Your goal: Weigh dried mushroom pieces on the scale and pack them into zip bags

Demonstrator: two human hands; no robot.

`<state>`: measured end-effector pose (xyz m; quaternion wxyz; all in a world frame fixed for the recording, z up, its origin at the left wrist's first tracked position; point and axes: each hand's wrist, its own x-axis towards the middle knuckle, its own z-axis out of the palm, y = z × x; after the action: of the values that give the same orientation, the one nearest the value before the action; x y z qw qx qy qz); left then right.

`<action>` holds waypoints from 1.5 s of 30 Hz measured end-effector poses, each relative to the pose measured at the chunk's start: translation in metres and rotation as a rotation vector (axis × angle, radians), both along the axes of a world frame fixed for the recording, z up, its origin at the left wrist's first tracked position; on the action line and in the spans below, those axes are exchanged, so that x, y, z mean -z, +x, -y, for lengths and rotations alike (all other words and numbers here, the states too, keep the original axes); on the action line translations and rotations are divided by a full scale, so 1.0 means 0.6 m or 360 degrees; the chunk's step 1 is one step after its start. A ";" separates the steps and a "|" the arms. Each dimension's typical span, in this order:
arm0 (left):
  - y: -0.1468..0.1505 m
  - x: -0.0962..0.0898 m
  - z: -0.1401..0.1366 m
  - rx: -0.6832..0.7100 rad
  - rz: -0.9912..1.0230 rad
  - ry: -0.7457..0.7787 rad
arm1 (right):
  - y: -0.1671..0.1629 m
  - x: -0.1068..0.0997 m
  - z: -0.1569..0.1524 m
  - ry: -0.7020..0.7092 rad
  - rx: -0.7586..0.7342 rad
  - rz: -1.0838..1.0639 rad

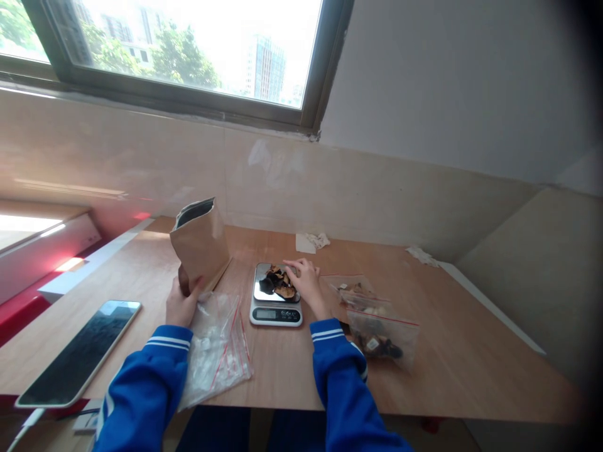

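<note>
My left hand (pixel 182 301) is closed on the lower left side of a brown kraft paper bag (pixel 200 245), which stands tilted with its dark mouth open at the top. A small digital kitchen scale (pixel 276 316) sits in front of me. On its shiny plate lies a small heap of dark and tan dried pieces (pixel 277 281), like dried mushroom slices. My right hand (pixel 306 282) is over the right edge of the plate, fingers stretched out beside the heap. Whether its fingertips touch the pieces I cannot tell.
Clear zip bags (pixel 219 351) lie flat below the paper bag. To the right are several zip bags (pixel 384 339) with dried pieces inside. A phone (pixel 80 355) on a cable lies at the left. Crumpled tissue (pixel 312 242) is by the wall (pixel 377 188), under the window.
</note>
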<state>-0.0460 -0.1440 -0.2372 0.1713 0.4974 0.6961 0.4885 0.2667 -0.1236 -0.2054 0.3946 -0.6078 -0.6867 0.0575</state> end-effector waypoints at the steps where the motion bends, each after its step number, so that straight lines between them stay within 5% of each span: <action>1: 0.001 0.000 0.000 0.0009 0.0009 0.0008 | 0.003 0.005 0.005 0.0005 0.0010 -0.0084; 6: 0.004 0.003 0.000 -0.0012 -0.0036 0.0296 | 0.037 0.053 0.048 0.0204 0.0227 -0.0436; 16: 0.007 -0.028 0.051 -0.0477 -0.0215 0.1045 | 0.074 0.104 0.092 0.0197 0.0485 -0.0161; 20: 0.027 -0.065 0.105 -0.0123 -0.0255 0.0751 | 0.074 0.107 0.093 0.0150 0.0492 -0.0128; 23: 0.041 -0.076 0.128 0.0627 -0.0370 0.0191 | 0.074 0.107 0.094 0.0137 0.0471 -0.0140; 25: 0.044 -0.064 0.130 0.0944 -0.0504 0.0030 | 0.074 0.106 0.095 0.0159 0.0457 -0.0165; 32: 0.031 0.009 0.109 0.1005 -0.0695 -0.0150 | 0.076 0.107 0.095 0.0199 0.0349 -0.0251; 45: 0.008 0.032 0.093 0.0898 -0.0537 -0.0038 | 0.073 0.103 0.100 0.0226 0.0294 -0.0305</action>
<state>-0.0413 -0.2001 -0.2563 0.1878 0.7426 0.5551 0.3243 0.3107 -0.1839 -0.2669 0.5040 -0.6308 -0.5893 0.0301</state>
